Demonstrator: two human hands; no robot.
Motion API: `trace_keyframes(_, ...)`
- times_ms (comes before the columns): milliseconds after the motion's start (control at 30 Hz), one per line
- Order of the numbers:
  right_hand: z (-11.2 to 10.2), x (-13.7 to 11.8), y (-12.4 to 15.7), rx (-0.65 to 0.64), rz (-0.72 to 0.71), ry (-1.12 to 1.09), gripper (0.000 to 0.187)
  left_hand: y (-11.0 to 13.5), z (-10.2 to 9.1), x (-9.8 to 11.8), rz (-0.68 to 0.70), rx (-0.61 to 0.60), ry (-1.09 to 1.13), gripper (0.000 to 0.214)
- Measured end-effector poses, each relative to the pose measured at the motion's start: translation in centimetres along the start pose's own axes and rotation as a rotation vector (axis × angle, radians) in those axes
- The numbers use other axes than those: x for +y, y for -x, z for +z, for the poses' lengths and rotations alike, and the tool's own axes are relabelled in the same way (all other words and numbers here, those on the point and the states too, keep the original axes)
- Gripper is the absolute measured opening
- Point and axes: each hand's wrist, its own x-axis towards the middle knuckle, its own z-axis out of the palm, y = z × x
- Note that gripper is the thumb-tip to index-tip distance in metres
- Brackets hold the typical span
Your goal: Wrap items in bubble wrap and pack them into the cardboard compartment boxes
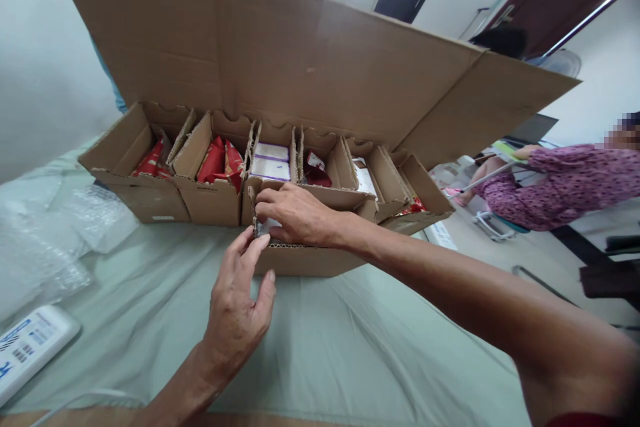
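A small open cardboard box [313,263] lies in front of a row of similar boxes on the bed. My right hand [300,215] reaches over its left end, fingers curled down inside. Some clear plastic [267,227] shows just below these fingers; what they grip, if anything, is hidden. My left hand [241,297] rests its fingertips against the box's near left corner, thumb apart and fingers stretched. Behind, open boxes hold red packets [220,161], white packs with purple edges [271,161] and a dark red packet [318,170].
A large cardboard panel [310,60] stands behind the row. Bubble wrap [103,217] and a white power strip [37,343] lie on the left of the green sheet [320,347]. At right sits a person in a purple patterned garment [575,180].
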Motion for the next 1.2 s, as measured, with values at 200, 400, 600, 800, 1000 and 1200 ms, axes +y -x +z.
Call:
trace_keyframes(200,-0.1,-0.8,-0.7,-0.149,0.065,-0.099,0.01,0.0,-0.1,0.1,0.006,0.0,-0.008,0.05)
trace_keyframes(400,0.1,0.1,-0.2,-0.056,0.009,-0.112,0.016,-0.1,-0.2,0.0,0.004,-0.018,0.025,0.052)
trace_keyframes(600,0.0,0.9,0.9,-0.055,-0.078,-0.203,0.027,0.5,0.6,0.0,-0.272,0.022,0.248,0.079)
trace_keyframes(800,-0.3,0.8,1.6,0.03,-0.037,-0.18,0.036,0.2,1.2,-0.7,-0.455,-0.192,0.443,0.065)
trace_keyframes(1000,-2.8,0.1,7.7,0.352,0.111,-0.236,0.029,-0.5,1.2,-0.9,-0.501,-0.2,0.492,0.067)
trace_keyframes(1200,2.1,-4.0,18.9,1.128,0.738,-0.354,0.019,-1.2,1.3,-1.1,-0.584,-0.203,0.549,0.075)
